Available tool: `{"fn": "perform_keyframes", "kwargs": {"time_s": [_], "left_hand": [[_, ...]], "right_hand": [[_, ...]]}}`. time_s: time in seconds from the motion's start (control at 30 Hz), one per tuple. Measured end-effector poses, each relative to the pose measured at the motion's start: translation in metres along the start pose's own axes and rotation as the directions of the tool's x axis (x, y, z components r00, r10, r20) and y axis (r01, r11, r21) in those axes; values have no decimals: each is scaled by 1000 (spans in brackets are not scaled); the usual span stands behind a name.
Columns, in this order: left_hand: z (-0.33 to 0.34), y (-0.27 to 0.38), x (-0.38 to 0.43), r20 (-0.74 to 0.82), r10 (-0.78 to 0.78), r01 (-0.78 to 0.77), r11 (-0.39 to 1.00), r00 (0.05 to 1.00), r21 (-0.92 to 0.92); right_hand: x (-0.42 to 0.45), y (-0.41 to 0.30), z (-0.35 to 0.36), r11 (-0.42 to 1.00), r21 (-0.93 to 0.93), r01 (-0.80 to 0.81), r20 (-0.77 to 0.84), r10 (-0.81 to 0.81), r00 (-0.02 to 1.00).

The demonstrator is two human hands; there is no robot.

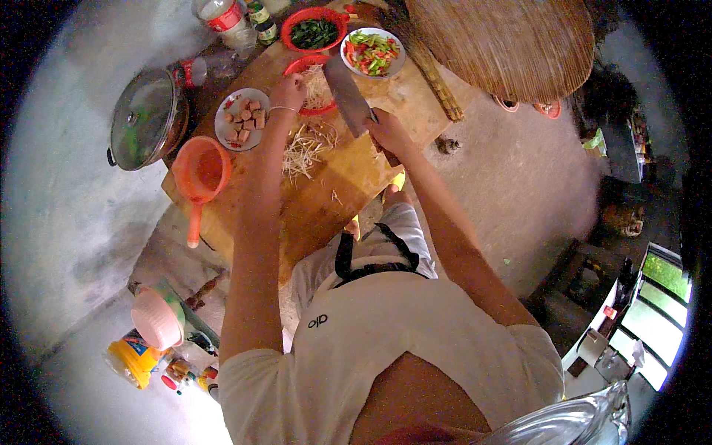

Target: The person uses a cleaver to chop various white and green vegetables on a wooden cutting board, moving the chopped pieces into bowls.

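My left hand [289,90] is at the left rim of a red plastic basket [322,110] that holds thin pale shreds [317,86]; whether its fingers grip any shreds is not clear. My right hand [387,131] is closed round the handle of a cleaver [347,94], whose broad blade reaches over the basket's right side. More pale shreds [306,153] lie loose on the wooden table below the basket. Left of my left wrist, a white plate [229,141] bears chunks of pinkish-brown food [245,119].
A white bowl [401,55] of cut green and red peppers and a red basket [287,29] of dark leaves stand at the back. An orange ladle [201,167] and a glass-lidded pan [142,119] are at the left. Brown stalks [439,89] lie along the table's right side.
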State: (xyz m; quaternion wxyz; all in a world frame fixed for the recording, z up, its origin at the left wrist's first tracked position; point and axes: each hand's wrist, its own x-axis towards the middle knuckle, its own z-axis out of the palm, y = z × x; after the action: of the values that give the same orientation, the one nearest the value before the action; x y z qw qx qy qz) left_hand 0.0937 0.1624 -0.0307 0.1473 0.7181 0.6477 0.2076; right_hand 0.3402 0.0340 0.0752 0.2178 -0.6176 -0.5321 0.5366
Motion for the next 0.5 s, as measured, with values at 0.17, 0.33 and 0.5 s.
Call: {"fn": "perform_keyframes", "kwargs": {"time_s": [0.17, 0.33, 0.5], "left_hand": [[7, 5, -31, -85, 203, -220, 916, 975, -335], [1, 4, -46, -49, 65, -81, 846, 997, -527], [-41, 46, -93, 133, -37, 40, 999, 990, -24]], "right_hand": [[9, 29, 9, 993, 99, 65, -31, -62, 998], [-8, 3, 29, 987, 149, 65, 58, -75, 995], [-34, 24, 8, 948, 317, 28, -12, -25, 1000]]}}
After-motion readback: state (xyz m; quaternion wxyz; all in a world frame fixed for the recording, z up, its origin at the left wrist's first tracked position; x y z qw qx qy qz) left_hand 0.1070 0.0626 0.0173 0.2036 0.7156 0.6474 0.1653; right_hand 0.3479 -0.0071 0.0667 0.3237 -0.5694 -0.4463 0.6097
